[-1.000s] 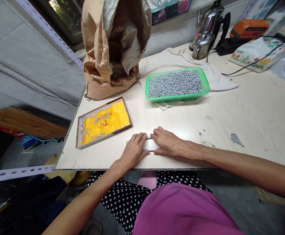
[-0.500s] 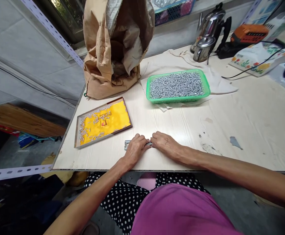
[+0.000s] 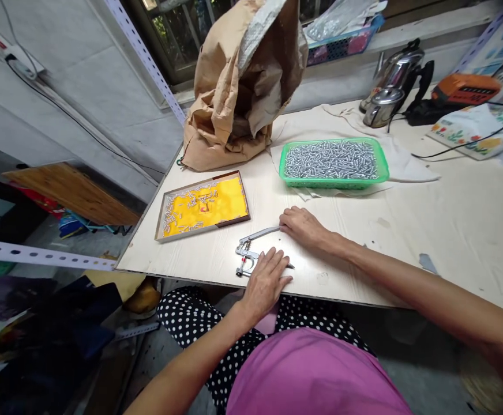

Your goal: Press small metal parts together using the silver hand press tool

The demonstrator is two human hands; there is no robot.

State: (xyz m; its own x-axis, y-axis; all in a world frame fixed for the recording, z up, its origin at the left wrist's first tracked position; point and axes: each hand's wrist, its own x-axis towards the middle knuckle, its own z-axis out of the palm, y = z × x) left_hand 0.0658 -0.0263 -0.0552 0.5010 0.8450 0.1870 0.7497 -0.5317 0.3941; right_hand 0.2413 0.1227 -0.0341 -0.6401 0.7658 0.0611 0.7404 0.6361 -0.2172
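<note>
A grey metal pair of snap-fastener pliers (image 3: pixel 258 234) lies on the table near its front edge. Its handles are spread, with a spring and a small red part at the head. My left hand (image 3: pixel 267 278) rests over the lower handle, fingers stretched out flat; the handle's tip pokes out beyond them. At the far end of the upper handle, my right hand (image 3: pixel 302 225) has its fingers curled onto it. To the left stands a shallow tray (image 3: pixel 191 230) with a yellow lining and scattered small metal pieces. A green basket (image 3: pixel 333 183) full of similar metal pieces sits behind my right hand.
A big brown paper bag (image 3: pixel 217 138) stands at the back left. Along the wall are a metal kettle (image 3: pixel 401 72), a small metal pot (image 3: pixel 383 106) and an orange-and-black battery (image 3: pixel 465 87). A white cloth (image 3: pixel 407 164) lies under the basket. The table's front edge (image 3: pixel 234 285) is close.
The pliers' handles have come apart and the tool now shows plainly. My right hand has moved away from the left with the upper handle; my left hand has flattened out. The view has shifted.
</note>
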